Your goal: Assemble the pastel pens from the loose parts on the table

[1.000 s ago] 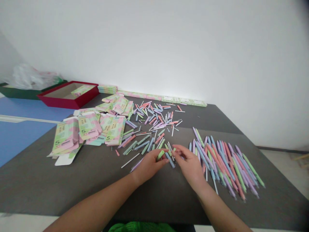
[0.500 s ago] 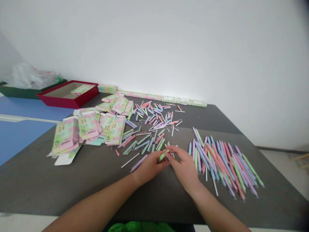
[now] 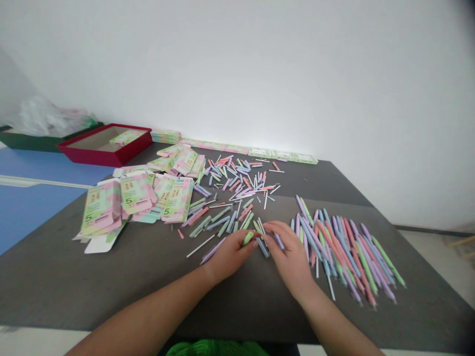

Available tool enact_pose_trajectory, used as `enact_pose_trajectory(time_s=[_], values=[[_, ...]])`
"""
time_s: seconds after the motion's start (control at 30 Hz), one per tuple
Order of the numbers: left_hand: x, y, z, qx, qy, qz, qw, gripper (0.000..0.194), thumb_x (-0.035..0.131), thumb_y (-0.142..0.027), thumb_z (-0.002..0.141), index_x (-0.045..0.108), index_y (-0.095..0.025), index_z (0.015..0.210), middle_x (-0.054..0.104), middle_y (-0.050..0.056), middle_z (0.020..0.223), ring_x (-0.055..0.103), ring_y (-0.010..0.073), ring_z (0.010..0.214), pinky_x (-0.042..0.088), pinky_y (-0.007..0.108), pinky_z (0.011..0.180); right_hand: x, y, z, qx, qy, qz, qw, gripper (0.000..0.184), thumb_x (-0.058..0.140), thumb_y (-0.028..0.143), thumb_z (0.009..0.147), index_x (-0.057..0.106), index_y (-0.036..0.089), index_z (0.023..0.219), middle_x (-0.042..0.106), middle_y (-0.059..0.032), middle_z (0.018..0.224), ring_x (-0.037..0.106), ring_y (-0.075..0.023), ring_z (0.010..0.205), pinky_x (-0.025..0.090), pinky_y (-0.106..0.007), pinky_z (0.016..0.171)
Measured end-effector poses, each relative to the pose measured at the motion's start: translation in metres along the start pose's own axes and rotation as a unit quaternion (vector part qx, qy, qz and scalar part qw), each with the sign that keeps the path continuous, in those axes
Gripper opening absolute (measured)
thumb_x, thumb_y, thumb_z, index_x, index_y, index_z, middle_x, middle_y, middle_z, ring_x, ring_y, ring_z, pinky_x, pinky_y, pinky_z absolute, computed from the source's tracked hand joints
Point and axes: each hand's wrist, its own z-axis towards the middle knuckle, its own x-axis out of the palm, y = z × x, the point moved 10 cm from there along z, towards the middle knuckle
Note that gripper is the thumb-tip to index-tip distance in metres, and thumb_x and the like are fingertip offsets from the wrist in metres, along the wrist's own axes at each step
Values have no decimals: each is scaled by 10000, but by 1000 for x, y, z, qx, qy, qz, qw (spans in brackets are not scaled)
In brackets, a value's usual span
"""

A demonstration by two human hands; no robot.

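From my end I see the left hand [image 3: 230, 254] gripping a short green tube [image 3: 248, 238] over the dark table [image 3: 237, 306], roughly mid-front. Right hand [image 3: 291, 259] is just beside it, fingers curled toward the thumb; I can't tell whether they pinch anything. Blue tubes [image 3: 262, 247] sit between the hands. Loose pen parts [image 3: 243, 168] scatter beyond, pens [image 3: 343, 247] pile to the right, printed cartons [image 3: 138, 193] overlap at left.
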Motion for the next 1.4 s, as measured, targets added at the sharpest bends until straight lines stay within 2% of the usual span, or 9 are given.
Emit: enact_pose_trajectory(time_s=[0.17, 0.33, 0.47, 0.7, 0.8, 0.97, 1.07, 1.2, 1.4], values=[[-6, 11, -2, -27, -26, -45, 998, 312, 425, -367, 874, 590, -178, 1060, 617, 31, 832, 563, 151, 766, 446, 295, 769, -6, -18, -11, 50, -17, 4, 999, 166, 486, 263, 856, 633, 214, 916, 637, -62, 956, 586, -203, 933, 451, -362, 849], [-13, -11, -5, 73, -55, -62, 994, 262, 420, -320, 887, 613, -192, 1010, 551, 72, 1106, 474, 186, 1103, 321, 344, 1007, 25, -20, -23, 59, 91, 30, 994, 207, 510, 212, 813, 617, 217, 991, 637, -59, 1008, 585, -200, 949, 448, -342, 853], [0, -25, -7, 91, -33, -53, 994, 290, 411, -316, 890, 593, -211, 1091, 477, 85, 1199, 419, 200, 1170, 328, 359, 1015, 43, -10, -24, 53, 154, 51, 985, 270, 544, 165, 760, 611, 208, 1018, 657, -48, 1009, 591, -201, 940, 443, -323, 838], [8, -40, -13, 91, -49, 32, 994, 401, 487, -322, 852, 486, -219, 1240, 477, 97, 1231, 435, 209, 1160, 322, 382, 1028, 37, -9, -12, 65, 188, 86, 976, 255, 505, 156, 759, 672, 233, 936, 688, -10, 896, 611, -182, 825, 442, -265, 724], [-19, -32, -11, 62, -105, 77, 990, 432, 497, -337, 839, 461, -222, 1254, 538, 91, 1176, 543, 188, 987, 421, 365, 917, 19, -23, -2, 80, 161, 79, 980, 209, 515, 243, 792, 672, 215, 928, 677, -9, 842, 597, -182, 784, 428, -268, 702], [-100, -10, -4, -67, -230, 196, 951, 376, 486, -376, 816, 571, -172, 1120, 640, 61, 958, 584, 168, 767, 469, 299, 720, -16, -60, 11, 150, 51, 104, 982, 288, 535, 365, 798, 647, 173, 980, 650, -19, 777, 587, -190, 746, 425, -290, 691], [-133, -7, 0, -118, -243, 274, 923, 388, 499, -398, 789, 602, -186, 1097, 664, 41, 905, 590, 169, 726, 456, 285, 689, -23, -80, 7, 187, 6, 146, 971, 318, 554, 404, 786, 631, 169, 985, 662, -37, 820, 595, -202, 786, 432, -311, 719], [-152, -4, 3, -150, -230, 322, 906, 369, 492, -388, 774, 623, -211, 1071, 673, 18, 897, 598, 169, 716, 457, 277, 683, -27, -96, -3, 215, -34, 164, 962, 343, 566, 441, 775, 629, 179, 986, 669, -50, 857, 600, -207, 787, 442, -329, 725], [-143, 4, 24, -150, -195, 355, 902, 360, 491, -384, 783, 632, -202, 1059, 679, 26, 877, 608, 179, 739, 455, 282, 720, -44, -101, -8, 221, -75, 161, 959, 368, 563, 446, 777, 621, 170, 1014, 658, -58, 874, 596, -212, 811, 443, -347, 759]])
